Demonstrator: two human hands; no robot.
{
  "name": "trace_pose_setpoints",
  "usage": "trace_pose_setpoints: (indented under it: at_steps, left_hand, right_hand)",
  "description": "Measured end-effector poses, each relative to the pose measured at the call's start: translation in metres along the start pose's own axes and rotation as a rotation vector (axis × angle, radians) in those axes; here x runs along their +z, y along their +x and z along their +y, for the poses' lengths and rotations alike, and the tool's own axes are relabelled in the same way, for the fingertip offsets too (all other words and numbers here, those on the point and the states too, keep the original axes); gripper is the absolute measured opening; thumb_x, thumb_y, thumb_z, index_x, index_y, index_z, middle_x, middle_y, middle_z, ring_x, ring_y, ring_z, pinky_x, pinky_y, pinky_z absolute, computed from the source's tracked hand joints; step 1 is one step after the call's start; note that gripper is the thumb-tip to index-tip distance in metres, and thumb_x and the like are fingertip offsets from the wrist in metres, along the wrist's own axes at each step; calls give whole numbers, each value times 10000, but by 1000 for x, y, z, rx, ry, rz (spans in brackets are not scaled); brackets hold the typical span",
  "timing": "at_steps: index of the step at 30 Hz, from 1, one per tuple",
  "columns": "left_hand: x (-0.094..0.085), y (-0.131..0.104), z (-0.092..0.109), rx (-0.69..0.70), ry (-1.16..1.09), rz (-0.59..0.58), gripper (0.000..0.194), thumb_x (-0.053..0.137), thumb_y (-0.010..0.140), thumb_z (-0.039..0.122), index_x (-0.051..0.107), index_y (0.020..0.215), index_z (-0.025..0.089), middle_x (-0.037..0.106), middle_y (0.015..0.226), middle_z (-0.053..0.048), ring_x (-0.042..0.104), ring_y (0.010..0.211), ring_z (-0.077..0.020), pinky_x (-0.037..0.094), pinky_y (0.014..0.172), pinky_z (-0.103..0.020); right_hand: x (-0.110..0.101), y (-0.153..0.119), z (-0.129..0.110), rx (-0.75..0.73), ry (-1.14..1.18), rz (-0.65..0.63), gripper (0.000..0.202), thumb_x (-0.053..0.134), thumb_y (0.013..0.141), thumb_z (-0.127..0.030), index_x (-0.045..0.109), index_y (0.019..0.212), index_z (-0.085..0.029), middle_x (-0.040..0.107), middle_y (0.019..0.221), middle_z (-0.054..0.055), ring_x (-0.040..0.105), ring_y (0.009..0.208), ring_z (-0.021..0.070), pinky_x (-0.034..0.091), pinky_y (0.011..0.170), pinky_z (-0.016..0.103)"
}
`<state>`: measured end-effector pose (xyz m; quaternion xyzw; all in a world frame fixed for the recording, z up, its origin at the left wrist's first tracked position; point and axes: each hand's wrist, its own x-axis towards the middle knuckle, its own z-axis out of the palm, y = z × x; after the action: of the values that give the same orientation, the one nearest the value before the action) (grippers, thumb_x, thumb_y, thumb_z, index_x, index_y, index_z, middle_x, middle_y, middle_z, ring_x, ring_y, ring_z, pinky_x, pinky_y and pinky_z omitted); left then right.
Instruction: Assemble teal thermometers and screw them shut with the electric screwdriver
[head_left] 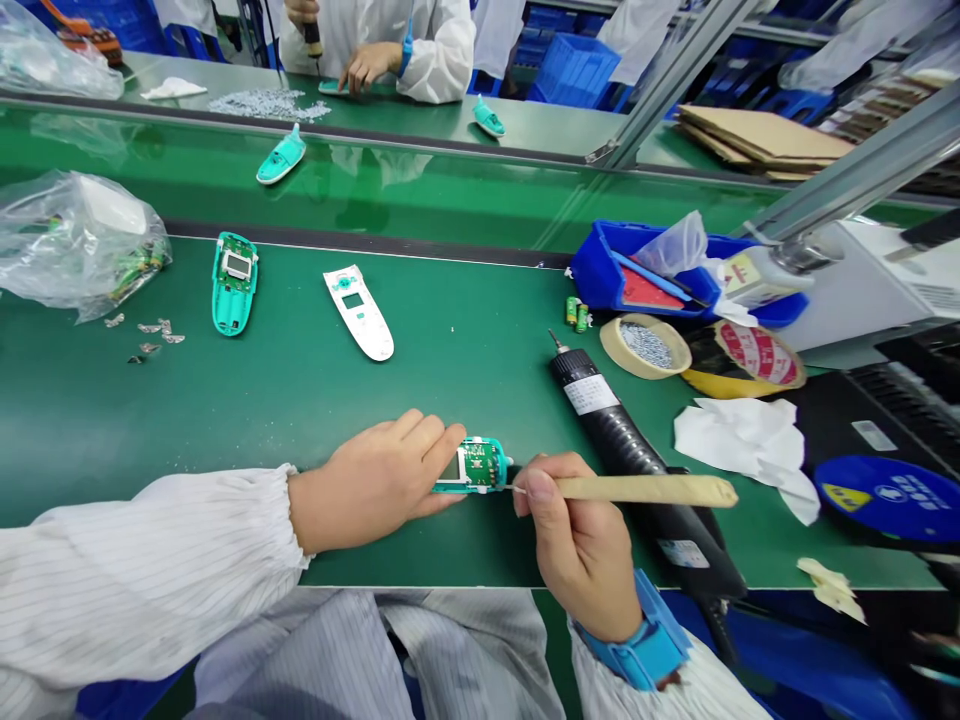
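Note:
My left hand (386, 475) is closed over a teal device housing with a green circuit board (484, 462) in it, holding it near the table's front edge. Its fingers cover the left part of the housing. In my right hand (581, 530) is a thin tool with a pale wooden handle (652, 489). The tool's thin tip meets the housing's right end; I cannot tell what kind of tip it is. Beyond my hands lie a white cover (364, 315) with a small window and a second teal housing with a board (234, 290).
A black electric screwdriver (622, 420) lies right of my right hand. Behind it are a tape roll holding screws (645, 346), green batteries (576, 314) and a blue bin (600, 265). A plastic bag (75, 240) sits left. Across the belt, a co-worker's hand (371, 65) rests on a teal part.

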<state>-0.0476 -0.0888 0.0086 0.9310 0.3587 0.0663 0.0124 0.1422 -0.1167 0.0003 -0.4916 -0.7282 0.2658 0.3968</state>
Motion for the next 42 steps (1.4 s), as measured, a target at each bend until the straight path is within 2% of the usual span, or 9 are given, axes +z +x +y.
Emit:
trace_pose_setpoints:
  at_steps: [3,6,9,20,42]
  left_hand:
    - [0,-1,0,-14,-33,1,458,320,879,436,392,1167,87,521,905,-77,485,789,-186,433,630,-284]
    - [1,-1,-1,-17,-63,8,452,333,877,433,388,1172,95,520,913,-72,484,791,-182,440,630,-284]
    - [1,-1,-1,-11,-64,19,456,354,871,431,394,1168,88,523,916,-73,483,790,-184,442,635,-288]
    - [-1,1,-1,-19,-79,-34,462,380,862,432,405,1165,84,524,933,-73,483,812,-189,439,658,-292]
    - [-1,3,-2,2,-36,-15,470,354,867,449,411,1153,80,530,912,-71,500,800,-177,424,636,-269]
  right_hand:
    - [1,-1,0,17,11,20,179,380,896,-185,474,743,-189,458,620,-28,443,530,82,360,499,229]
    - [3,-3,-1,-3,129,82,202,340,912,-189,475,763,-193,464,661,-20,460,586,89,377,547,241]
    - [8,-5,-3,-9,206,63,193,319,920,-196,470,801,-194,467,687,-13,462,619,97,385,568,255]
    - [11,-1,-7,-75,136,-23,142,344,896,-147,448,811,-191,458,670,-16,442,608,99,377,560,258]
    - [13,1,-8,-110,68,-28,127,362,871,-105,428,812,-195,416,637,-23,414,571,104,366,525,254]
